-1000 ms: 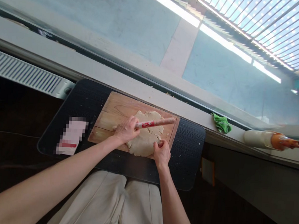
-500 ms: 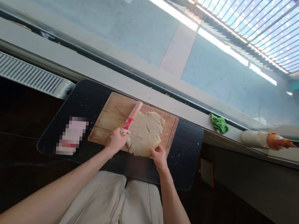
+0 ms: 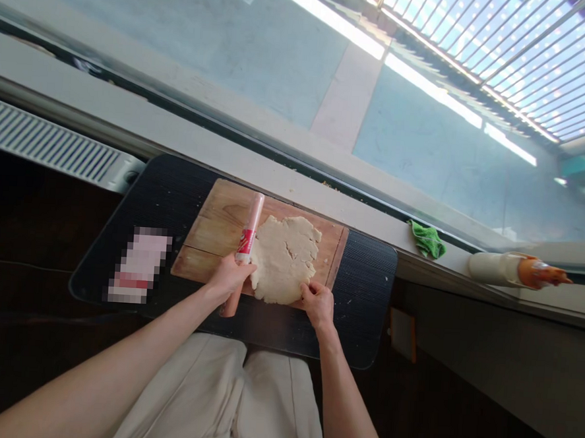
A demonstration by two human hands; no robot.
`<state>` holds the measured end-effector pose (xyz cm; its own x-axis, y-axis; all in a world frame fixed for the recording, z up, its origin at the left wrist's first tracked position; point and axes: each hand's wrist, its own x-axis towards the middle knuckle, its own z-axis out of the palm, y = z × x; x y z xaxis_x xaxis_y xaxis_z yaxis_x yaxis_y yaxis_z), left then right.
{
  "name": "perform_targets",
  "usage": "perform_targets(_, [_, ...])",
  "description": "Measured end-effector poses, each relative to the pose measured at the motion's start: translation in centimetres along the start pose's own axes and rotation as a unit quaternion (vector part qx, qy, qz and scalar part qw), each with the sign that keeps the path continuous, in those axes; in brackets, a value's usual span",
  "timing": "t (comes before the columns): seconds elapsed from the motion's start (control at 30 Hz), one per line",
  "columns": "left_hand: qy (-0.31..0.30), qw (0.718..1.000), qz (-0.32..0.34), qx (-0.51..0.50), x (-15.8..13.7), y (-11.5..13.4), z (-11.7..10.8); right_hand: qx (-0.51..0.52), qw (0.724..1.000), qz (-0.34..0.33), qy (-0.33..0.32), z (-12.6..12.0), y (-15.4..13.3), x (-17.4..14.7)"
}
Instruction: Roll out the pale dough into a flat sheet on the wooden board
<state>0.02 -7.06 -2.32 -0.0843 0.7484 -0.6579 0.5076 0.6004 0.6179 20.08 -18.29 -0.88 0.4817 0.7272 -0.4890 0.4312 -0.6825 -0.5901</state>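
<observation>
A flat, ragged-edged sheet of dough (image 3: 285,255) lies on a wooden board (image 3: 218,208), with a small crack near its middle. At the dough's left edge is a rolling pin (image 3: 251,223) with a red and white label. My left hand (image 3: 228,276) is wrapped round the pin below its label, and its lower end sticks out past the board's near edge. My right hand (image 3: 317,303) pinches the dough at its lower right edge.
The board rests on a black table (image 3: 362,283) against a window sill. A blurred pink and red item (image 3: 141,262) lies at the table's left. On the sill are a green cloth (image 3: 426,239) and a white bottle with an orange top (image 3: 495,268). A radiator (image 3: 54,141) stands left.
The rolling pin has shifted left and towards me, so its lower end now shows below my left hand. My right hand has moved slightly right along the dough's edge.
</observation>
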Motion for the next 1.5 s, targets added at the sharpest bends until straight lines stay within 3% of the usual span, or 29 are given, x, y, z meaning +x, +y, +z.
perform_targets(0.17, [0.011,0.999,-0.02,0.022,-0.4,-0.4,0.5,-0.102,0.993,-0.037,0.055,0.4,-0.2,-0.3])
perform_targets(0.33, [0.042,0.986,0.062,0.147,-1.3,-0.2,-0.4,-0.062,0.99,-0.07,0.11,0.3,-0.4,-0.2])
perform_targets(0.4, [0.04,0.985,0.081,0.146,-1.5,0.0,-0.5,-0.011,0.996,-0.026,0.085,0.1,-0.3,0.3])
perform_targets(0.5, [0.037,0.999,0.008,0.004,-1.2,0.4,-0.2,0.083,0.994,0.074,0.017,0.0,-0.1,1.5])
perform_targets(0.6, [0.039,0.99,-0.063,-0.121,-0.7,0.8,0.2,0.199,0.967,0.158,-0.032,0.1,-0.5,2.7])
perform_targets(0.67, [0.035,0.988,-0.062,-0.134,-0.6,1.0,0.5,0.258,0.945,0.19,-0.064,0.2,-1.2,3.2])
perform_targets(0.73, [0.029,0.988,-0.054,-0.139,-0.8,1.4,0.7,0.272,0.941,0.182,-0.087,0.2,-2.2,3.2])
perform_targets(0.87, [0.033,0.99,-0.003,-0.137,-1.0,2.7,0.7,0.298,0.945,0.104,-0.082,0.4,-3.1,1.4])
perform_targets(0.97, [0.041,0.993,0.071,-0.085,-0.3,3.6,-0.1,0.214,0.969,0.088,-0.086,0.4,-2.7,-0.1])
perform_targets(1.07, [0.046,0.995,0.084,-0.02,1.2,3.4,-1.1,0.072,0.989,0.09,-0.087,-0.6,-2.5,0.4])
perform_targets(1.2, [0.055,0.997,0.042,-0.039,2.7,2.6,-1.1,-0.104,0.994,0.001,0.023,-2.9,-4.6,4.8])
perform_targets(1.27, [0.059,0.997,0.037,-0.039,2.9,2.5,-0.7,-0.128,0.99,-0.041,0.05,-3.4,-6.3,7.6])
perform_targets(1.4, [0.062,0.997,0.043,0.016,2.4,3.1,-0.2,-0.17,0.984,-0.052,-0.002,-2.6,-9.1,11.3])
perform_targets(1.5, [0.04,0.996,0.073,0.045,1.4,4.1,-0.5,-0.211,0.973,-0.061,-0.075,-2.1,-9.3,11.4])
